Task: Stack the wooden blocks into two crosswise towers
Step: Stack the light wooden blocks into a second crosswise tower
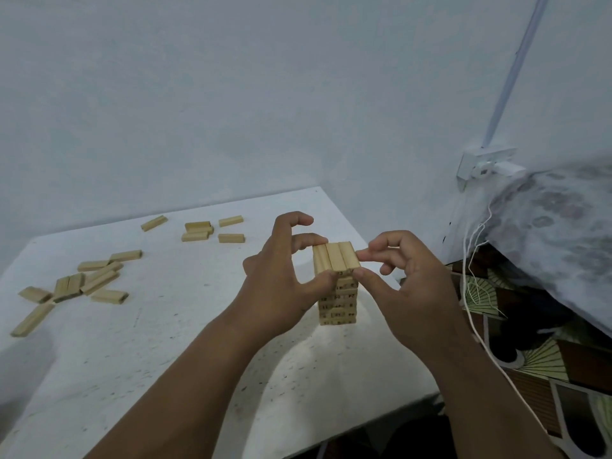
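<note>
While both hands flank the tower [337,293], left hand [281,276] fingers pinch its top layer, right hand [407,283] fingertips press it.

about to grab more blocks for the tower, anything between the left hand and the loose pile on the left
Nothing visible does. The left hand pinches the tower's top layer; bare table lies between it and the loose pile.

1. Block tower [337,293] stands on white table [165,342], top layer [336,257] = 3 blocks side by side
2. L hand [281,276] & R hand [407,279] pinch top layer from either side
3. Loose blocks [86,279] lie scattered at table's left, a few more [212,228] near the far edge
</note>
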### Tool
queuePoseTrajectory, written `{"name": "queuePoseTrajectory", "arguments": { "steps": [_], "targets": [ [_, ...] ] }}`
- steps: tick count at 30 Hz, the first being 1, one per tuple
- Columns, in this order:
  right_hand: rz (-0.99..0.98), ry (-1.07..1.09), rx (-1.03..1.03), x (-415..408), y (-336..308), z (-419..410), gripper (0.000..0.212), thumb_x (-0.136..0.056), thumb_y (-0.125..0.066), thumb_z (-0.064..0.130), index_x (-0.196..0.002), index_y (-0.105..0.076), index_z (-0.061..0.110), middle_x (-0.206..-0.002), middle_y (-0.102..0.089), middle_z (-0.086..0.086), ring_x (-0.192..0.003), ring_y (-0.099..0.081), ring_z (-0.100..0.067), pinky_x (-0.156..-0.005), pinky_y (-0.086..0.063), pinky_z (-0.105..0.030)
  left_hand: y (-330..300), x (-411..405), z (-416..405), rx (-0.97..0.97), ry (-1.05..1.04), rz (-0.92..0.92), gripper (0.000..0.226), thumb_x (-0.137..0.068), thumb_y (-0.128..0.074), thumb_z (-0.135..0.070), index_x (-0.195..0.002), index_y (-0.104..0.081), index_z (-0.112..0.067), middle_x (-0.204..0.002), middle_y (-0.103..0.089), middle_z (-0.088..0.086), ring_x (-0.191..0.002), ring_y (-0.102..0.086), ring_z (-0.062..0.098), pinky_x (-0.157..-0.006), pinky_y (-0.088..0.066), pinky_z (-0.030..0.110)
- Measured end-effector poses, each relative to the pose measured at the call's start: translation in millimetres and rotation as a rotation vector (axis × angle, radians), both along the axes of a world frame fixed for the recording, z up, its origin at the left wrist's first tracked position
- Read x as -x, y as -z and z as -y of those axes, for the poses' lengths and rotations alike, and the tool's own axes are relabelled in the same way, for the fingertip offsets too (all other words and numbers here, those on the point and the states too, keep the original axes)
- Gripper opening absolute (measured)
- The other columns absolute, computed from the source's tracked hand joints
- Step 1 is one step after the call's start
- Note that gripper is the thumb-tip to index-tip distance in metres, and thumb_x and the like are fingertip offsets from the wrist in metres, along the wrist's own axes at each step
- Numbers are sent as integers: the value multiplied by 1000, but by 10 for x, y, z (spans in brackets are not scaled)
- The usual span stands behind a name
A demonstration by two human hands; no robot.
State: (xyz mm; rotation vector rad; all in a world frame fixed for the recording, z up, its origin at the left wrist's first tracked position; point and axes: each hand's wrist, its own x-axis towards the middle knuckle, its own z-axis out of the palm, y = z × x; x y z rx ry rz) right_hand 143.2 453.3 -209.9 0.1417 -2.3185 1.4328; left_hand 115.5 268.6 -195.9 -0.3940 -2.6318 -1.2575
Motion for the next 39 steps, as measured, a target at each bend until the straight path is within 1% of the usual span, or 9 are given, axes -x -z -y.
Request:
{"name": "queuePoseTrajectory", "arguments": {
  "steps": [3,5,14,17,20,23,26,33,39],
  "targets": [
    [35,-1,0,16,32,-26,29,-83,-76,28,-101,-54,32,-99,-71,24,-89,-56,-3,-69,-40,-22,38,24,-10,31,7,1,68,-80,-75,-41,-122,-23,-52,-113,-56,-35,-109,-44,-16,-105,-26,37],
    [53,-4,-1,25,53,-35,30,-82,-76,26,-101,-54,33,-98,-71,25,-89,-54,-3,-70,-39,-22,67,34,-17,51,4,2,70,-79,-75,-42,-123,-22,-53,-111,-54,-37,-106,-42,-20,-103,-25,36],
    [70,11,-67,38,73,-53,37,-83,-76,31,-109,-53,43,-98,-67,33,-92,-53,3,-72,-42,-19,58,17,-23,63,-20,18,71,-81,-73,-46,-124,-17,-57,-114,-51,-37,-113,-44,-4,-104,-23,37],
    [79,17,-93,45,77,-57,38,-83,-76,34,-104,-49,51,-95,-64,39,-95,-53,5,-74,-43,-18,52,7,-16,62,-13,25,72,-82,-72,-45,-126,-16,-58,-119,-51,-36,-118,-42,-4,-101,-18,34],
    [79,11,-94,45,80,-60,40,-83,-76,34,-107,-49,51,-97,-64,39,-95,-52,6,-75,-43,-19,44,-11,-8,53,-2,27,73,-83,-71,-47,-131,-17,-56,-126,-50,-34,-123,-39,-3,-102,-18,34],
    [69,9,-77,38,76,-66,42,-82,-77,34,-112,-51,48,-99,-66,35,-95,-52,4,-76,-44,-20,19,-35,15,34,14,31,78,-77,-71,-55,-135,-18,-55,-139,-43,-31,-134,-34,2,-113,-24,42],
    [62,8,-83,43,75,-66,43,-81,-77,34,-112,-51,49,-98,-65,37,-95,-52,4,-76,-44,-19,-1,-55,71,-4,25,29,79,-73,-69,-58,-135,-21,-54,-141,-40,-35,-136,-33,0,-115,-29,49],
    [33,19,-115,52,105,-48,40,-83,-75,32,-114,-52,44,-94,-65,36,-92,-54,3,-72,-44,-17,24,-55,112,-30,-3,44,64,-87,-69,-36,-134,-27,-48,-126,-56,-31,-121,-41,-4,-107,-29,31],
    [35,16,-119,67,112,-54,41,-83,-75,34,-114,-51,45,-96,-65,36,-92,-55,3,-72,-43,-16,21,-59,111,-55,-12,55,66,-87,-70,-36,-134,-26,-50,-133,-50,-33,-125,-41,-5,-108,-29,33]
  ]
}}
